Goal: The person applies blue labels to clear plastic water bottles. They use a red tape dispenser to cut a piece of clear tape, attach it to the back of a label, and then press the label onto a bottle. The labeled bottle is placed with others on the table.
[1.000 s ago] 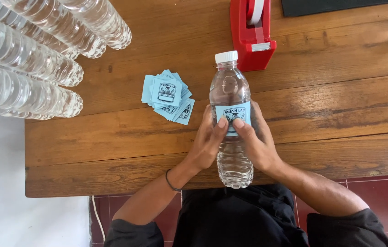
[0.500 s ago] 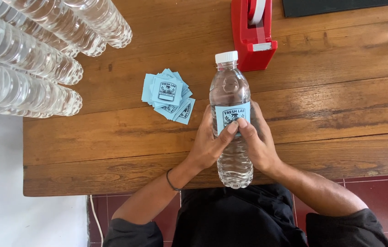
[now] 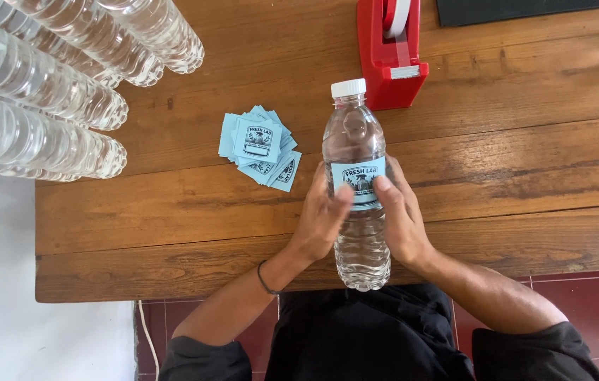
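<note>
Bottle, clear with a white cap, stands on the wooden tabletop near its front edge, clasped between both hands. Left hand wraps its left side, thumb pressing the pale blue label on its front; right hand curls round the right side, thumb on the same label. Left of the bottle lies a loose pile of blue labels. Just behind the bottle sits a red tape dispenser; far to its left, stacked clear bottles.

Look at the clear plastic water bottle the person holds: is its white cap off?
No, the white cap sits on the clear plastic water bottle.
</note>
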